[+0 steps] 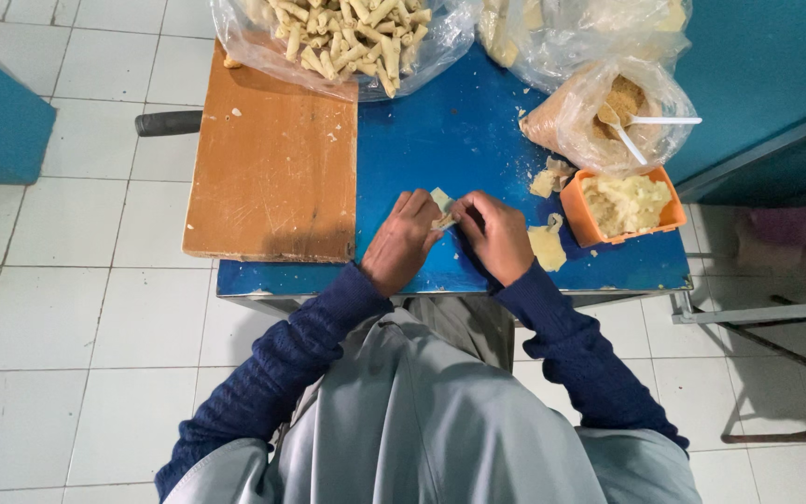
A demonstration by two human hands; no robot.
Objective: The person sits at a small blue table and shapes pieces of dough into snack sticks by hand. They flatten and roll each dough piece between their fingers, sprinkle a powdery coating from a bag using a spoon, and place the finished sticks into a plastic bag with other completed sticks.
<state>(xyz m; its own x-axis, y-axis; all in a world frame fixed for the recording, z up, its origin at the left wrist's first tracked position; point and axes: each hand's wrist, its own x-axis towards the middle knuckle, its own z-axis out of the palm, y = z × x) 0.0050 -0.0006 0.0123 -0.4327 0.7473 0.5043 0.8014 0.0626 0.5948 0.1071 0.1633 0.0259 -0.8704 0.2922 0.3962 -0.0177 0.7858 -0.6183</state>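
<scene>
A wooden board (pixel 272 168) lies on the table's (pixel 440 140) left half, a tub (pixel 622 205) on its right.

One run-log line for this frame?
left hand + right hand: pinching pale dough piece | over blue table | orange tub right

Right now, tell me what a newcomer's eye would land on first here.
Two bare hands, left hand and right hand, meet at the middle of the bright blue tabletop, pinching a small pale dough piece. At the far edge sits a clear plastic bag of rolled pastry sticks; right of the hands, a square orange tub of crumbly filling.
</scene>
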